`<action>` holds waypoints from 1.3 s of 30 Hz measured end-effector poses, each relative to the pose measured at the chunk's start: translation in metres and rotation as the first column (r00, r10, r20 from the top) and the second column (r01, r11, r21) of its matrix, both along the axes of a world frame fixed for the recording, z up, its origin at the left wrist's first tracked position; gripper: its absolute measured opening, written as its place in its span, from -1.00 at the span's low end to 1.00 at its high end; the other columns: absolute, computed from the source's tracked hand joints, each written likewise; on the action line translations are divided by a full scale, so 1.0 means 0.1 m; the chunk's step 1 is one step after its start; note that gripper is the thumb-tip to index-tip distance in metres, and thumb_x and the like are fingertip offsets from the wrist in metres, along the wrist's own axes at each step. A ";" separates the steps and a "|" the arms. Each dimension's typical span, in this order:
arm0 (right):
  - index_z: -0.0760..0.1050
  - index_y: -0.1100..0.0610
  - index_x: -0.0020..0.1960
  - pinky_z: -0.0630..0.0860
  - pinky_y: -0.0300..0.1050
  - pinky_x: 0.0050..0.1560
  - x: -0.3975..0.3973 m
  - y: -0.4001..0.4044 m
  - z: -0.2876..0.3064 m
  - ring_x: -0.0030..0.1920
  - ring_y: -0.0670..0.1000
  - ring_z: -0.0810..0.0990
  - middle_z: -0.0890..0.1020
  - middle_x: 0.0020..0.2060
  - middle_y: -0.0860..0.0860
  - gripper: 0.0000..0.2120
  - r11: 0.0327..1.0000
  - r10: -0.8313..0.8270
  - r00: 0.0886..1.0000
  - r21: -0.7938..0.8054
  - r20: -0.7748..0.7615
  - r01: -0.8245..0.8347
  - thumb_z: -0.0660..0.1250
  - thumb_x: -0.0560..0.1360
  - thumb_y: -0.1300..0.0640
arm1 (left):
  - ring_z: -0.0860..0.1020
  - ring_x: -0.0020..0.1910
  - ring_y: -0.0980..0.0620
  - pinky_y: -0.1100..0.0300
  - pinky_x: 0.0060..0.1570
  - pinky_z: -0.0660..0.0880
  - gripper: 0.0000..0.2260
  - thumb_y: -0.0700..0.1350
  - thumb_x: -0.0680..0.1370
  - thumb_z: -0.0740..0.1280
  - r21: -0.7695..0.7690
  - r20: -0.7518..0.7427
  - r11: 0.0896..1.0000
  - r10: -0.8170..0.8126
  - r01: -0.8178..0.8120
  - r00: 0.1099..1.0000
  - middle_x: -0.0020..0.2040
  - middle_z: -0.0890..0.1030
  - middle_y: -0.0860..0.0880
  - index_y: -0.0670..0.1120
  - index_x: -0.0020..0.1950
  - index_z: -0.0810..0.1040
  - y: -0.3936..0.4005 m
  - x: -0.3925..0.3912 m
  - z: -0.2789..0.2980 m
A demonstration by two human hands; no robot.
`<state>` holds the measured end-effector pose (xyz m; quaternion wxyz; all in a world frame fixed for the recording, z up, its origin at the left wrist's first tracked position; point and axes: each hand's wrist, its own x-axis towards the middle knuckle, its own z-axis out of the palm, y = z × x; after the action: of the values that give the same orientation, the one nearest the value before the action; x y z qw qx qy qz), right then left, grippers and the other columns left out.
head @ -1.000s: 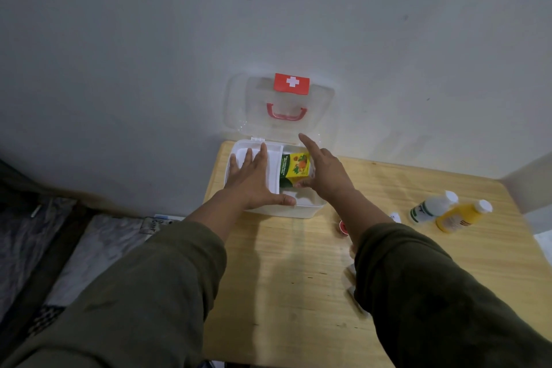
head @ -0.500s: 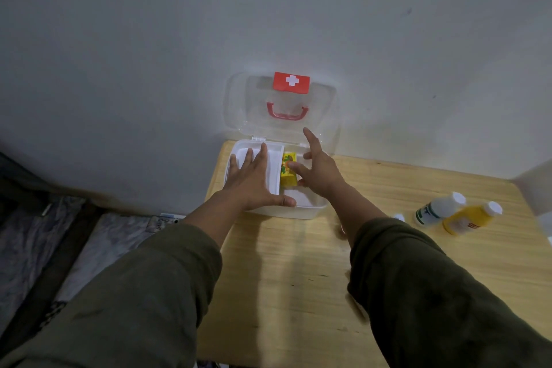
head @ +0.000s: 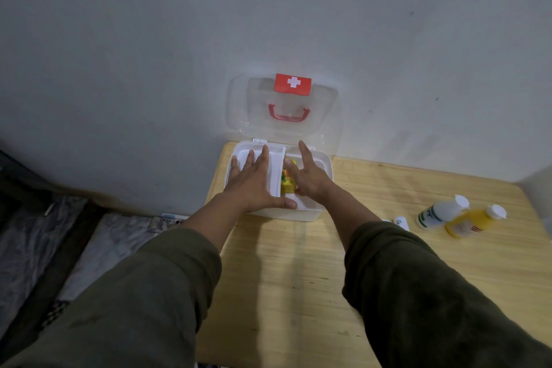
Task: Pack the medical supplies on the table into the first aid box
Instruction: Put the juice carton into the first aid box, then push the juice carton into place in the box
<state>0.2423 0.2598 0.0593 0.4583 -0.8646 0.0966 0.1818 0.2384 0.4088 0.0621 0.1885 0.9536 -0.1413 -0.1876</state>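
Observation:
The white first aid box (head: 327, 166) stands at the table's far left corner, its clear lid (head: 327, 119) with a red cross label and red handle leaning open against the wall. My left hand (head: 254, 179) lies flat with spread fingers on the box's white inner tray, thumb at the front rim. My right hand (head: 310, 178) grips a small yellow carton (head: 288, 184) low in the compartment beside the tray, with the index finger stretched out. A white bottle (head: 439, 212) and a yellow bottle (head: 472, 222) lie on the table to the right.
The wooden table (head: 298, 278) meets a grey wall behind. A small white item (head: 400, 222) lies left of the bottles, partly hidden by my right sleeve. Grey bedding and a dark floor lie beyond the table's left edge.
My right hand has lowered the yellow carton from above the rim down into the box. The left hand has stayed flat on the tray.

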 end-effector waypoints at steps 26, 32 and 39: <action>0.06 -0.10 0.50 0.37 -0.12 0.10 -0.81 -0.74 0.35 0.24 0.09 0.50 0.51 0.25 0.13 -0.42 0.918 -0.087 0.880 -0.305 0.467 0.253 0.21 0.55 -0.11 | -0.32 0.52 0.03 -0.22 0.44 -0.32 0.04 0.45 0.33 0.22 -0.048 0.288 0.986 -0.140 0.160 0.947 0.58 -0.18 0.02 -0.06 0.54 -0.22 -0.39 -0.48 0.07; 0.04 -0.13 0.50 0.39 -0.11 0.04 -1.27 -1.01 0.15 0.17 0.10 0.52 0.50 0.20 0.15 -0.37 0.910 -0.052 0.915 -0.358 0.400 0.208 0.25 0.52 -0.12 | -0.37 0.51 -0.02 -0.26 0.39 -0.33 0.04 0.45 0.35 0.19 0.068 0.207 0.993 -0.106 0.093 0.973 0.56 -0.26 -0.02 -0.08 0.53 -0.29 -0.62 -0.74 0.06; 0.07 -0.10 0.50 0.40 -0.11 0.04 -1.84 -1.29 -0.10 0.20 0.09 0.50 0.44 0.30 0.09 -0.29 0.917 -0.039 0.946 -0.364 0.321 0.162 0.37 0.47 -0.04 | -0.38 0.50 -0.15 -0.37 0.36 -0.27 -0.06 0.41 0.44 0.10 0.213 0.140 0.969 0.097 -0.126 0.985 0.55 -0.30 -0.12 -0.10 0.52 -0.30 -0.57 -0.80 -0.06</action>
<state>0.0581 0.1308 0.0496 0.2975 -0.9492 0.1027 -0.0016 0.1588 0.3516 0.0565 0.0821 0.9852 -0.0775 -0.1292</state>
